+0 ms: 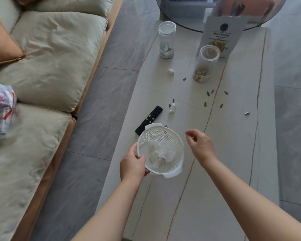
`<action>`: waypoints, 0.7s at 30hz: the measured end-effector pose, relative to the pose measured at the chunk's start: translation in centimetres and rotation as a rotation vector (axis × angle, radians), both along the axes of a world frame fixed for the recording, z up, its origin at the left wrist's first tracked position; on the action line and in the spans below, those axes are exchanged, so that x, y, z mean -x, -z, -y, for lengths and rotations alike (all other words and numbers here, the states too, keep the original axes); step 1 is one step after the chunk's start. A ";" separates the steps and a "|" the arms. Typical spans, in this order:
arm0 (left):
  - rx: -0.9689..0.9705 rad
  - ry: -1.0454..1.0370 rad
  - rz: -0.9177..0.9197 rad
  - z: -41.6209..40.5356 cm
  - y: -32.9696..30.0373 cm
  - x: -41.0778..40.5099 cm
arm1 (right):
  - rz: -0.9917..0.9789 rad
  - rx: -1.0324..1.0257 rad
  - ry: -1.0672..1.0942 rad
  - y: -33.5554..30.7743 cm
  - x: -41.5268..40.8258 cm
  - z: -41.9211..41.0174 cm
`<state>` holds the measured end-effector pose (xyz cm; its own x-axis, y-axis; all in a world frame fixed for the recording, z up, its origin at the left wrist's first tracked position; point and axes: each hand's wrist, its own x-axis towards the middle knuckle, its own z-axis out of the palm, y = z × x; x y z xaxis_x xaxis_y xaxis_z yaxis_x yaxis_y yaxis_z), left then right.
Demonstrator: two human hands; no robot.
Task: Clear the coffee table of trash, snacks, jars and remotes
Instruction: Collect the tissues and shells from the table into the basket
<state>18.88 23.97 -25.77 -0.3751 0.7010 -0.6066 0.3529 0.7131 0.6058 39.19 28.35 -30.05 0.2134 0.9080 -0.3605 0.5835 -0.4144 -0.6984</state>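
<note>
My left hand (133, 164) grips the near-left rim of a white perforated basket (176, 144) held over the coffee table (215, 171). Crumpled white tissues (162, 153) lie inside it. My right hand (201, 145) hovers just right of the basket, fingers loosely curled and holding nothing that I can see. A black remote (150, 118) lies beyond the basket, partly hidden by its rim. Small tissue wads (172, 106) (170, 71) and several dark seed shells (209, 92) are scattered further out. Two clear jars stand beyond: one with wrappers (166, 40), one with pale snacks (205, 65). A snack bag (221, 35) stands behind.
A beige sofa (42, 66) with an orange cushion (2, 47) runs along the left, across a strip of grey floor. A plastic bag (0, 110) lies on it. A round glass tabletop (189, 16) overhangs the table's far end.
</note>
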 end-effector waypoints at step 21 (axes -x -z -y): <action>0.044 0.358 0.085 -7.2 -4.5 23.4 | 0.216 0.250 0.187 -5.4 19.1 0.6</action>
